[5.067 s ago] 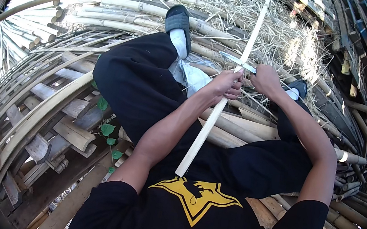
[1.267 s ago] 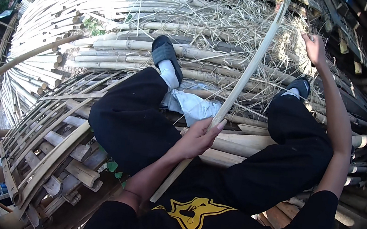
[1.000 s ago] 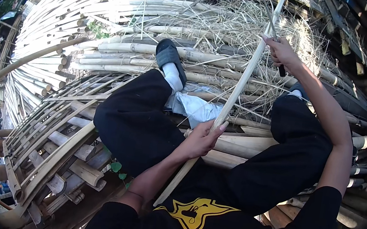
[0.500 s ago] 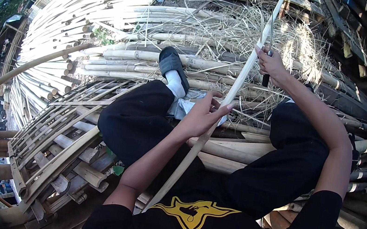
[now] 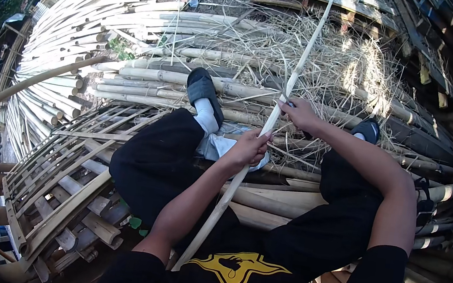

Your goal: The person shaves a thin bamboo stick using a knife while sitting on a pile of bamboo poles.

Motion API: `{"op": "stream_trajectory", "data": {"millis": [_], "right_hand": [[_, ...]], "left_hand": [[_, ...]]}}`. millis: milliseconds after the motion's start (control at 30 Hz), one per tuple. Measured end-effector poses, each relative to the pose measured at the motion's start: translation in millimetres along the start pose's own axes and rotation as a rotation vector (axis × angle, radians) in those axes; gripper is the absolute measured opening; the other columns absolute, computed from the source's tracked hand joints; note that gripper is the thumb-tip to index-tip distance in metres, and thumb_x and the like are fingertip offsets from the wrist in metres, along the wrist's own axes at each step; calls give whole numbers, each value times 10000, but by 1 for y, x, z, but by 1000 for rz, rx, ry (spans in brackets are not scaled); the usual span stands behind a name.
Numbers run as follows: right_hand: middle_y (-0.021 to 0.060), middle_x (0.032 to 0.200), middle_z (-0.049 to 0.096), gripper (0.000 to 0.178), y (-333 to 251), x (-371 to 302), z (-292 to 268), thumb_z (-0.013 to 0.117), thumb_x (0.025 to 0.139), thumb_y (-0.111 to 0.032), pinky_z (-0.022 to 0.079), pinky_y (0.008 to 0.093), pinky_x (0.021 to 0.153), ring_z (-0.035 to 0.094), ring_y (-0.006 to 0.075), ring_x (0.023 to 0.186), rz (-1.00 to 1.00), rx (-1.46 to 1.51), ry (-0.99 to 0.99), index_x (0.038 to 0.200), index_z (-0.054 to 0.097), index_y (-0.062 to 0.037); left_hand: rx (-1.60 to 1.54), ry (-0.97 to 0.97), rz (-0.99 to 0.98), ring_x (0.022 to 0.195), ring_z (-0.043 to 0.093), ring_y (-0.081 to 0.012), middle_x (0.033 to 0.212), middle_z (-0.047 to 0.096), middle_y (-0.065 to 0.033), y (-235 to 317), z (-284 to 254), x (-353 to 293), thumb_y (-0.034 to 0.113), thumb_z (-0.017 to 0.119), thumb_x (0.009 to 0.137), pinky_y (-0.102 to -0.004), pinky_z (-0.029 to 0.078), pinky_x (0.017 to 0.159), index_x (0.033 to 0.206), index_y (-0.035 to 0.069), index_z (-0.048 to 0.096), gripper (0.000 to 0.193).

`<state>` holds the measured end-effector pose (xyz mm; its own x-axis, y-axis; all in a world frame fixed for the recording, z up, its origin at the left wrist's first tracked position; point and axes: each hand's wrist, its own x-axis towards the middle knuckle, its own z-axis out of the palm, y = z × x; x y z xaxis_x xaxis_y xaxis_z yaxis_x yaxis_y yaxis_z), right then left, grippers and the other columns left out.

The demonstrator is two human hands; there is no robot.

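At the far left, long pale bamboo poles (image 5: 74, 33) lie in a big heap that curves away toward the top. Just below them sits a flat woven bamboo frame (image 5: 54, 175), made of thin slats crossing over short cut pieces. Next comes the person's left leg in black trousers, with a white sock and a dark shoe (image 5: 205, 89) resting on the poles. A light cloth (image 5: 220, 146) lies by that leg, right beside the left hand. The left hand (image 5: 250, 148) is closed around a long thin bamboo strip (image 5: 230, 194), about halfway up it. The strip is pale and slim. It starts down by the person's black shirt with the yellow shape, slants up between the knees, and its far end points to the top of the view over a pile of dry straw (image 5: 331, 58). A little higher on the strip, the right hand (image 5: 300, 112) is wrapped around something small and pressed against the strip; I cannot tell what it holds. The two hands are near each other. Farther right is the right leg and a second dark shoe (image 5: 368, 129). Past that lie darker, thicker bamboo stems (image 5: 439, 192) going off to the right edge.
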<state>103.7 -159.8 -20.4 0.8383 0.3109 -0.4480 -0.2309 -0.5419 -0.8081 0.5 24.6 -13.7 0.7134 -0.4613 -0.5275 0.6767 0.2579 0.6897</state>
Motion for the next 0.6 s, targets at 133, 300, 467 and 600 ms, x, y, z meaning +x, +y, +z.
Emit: {"op": "stream_trajectory", "data": {"millis": [133, 300, 467, 600], "right_hand": [[62, 562, 484, 427, 8, 6, -7, 570, 865, -411, 407, 351, 564, 506, 181, 544, -207, -280, 5, 779, 598, 7], [167, 637, 579, 423, 13, 3, -33, 593, 796, -394, 453, 393, 616, 572, 288, 614, -294, -499, -119, 759, 606, 27], [222, 723, 621, 421, -7, -1, -34, 567, 796, -377, 479, 440, 673, 614, 380, 713, -85, -727, -45, 756, 629, 38], [267, 753, 621, 410, 0, 10, -30, 577, 781, -344, 490, 453, 702, 628, 396, 754, 43, -722, -17, 762, 630, 61]], "left_hand": [[11, 11, -9, 401, 301, -43, 557, 350, 50, -3, -7, 4, 270, 432, 985, -212, 252, 366, 916, 74, 462, 210], [-21, 43, -85, 416, 255, -35, 564, 304, 69, 5, -10, 5, 295, 408, 992, -208, 233, 382, 957, 83, 454, 219], [30, 35, -110, 408, 213, -25, 569, 275, 72, 10, -1, -1, 319, 379, 999, -197, 186, 362, 952, 89, 439, 242], [-53, -23, -111, 413, 199, -26, 569, 261, 73, 11, 5, -2, 333, 374, 999, -200, 176, 359, 904, 99, 420, 257]]}}
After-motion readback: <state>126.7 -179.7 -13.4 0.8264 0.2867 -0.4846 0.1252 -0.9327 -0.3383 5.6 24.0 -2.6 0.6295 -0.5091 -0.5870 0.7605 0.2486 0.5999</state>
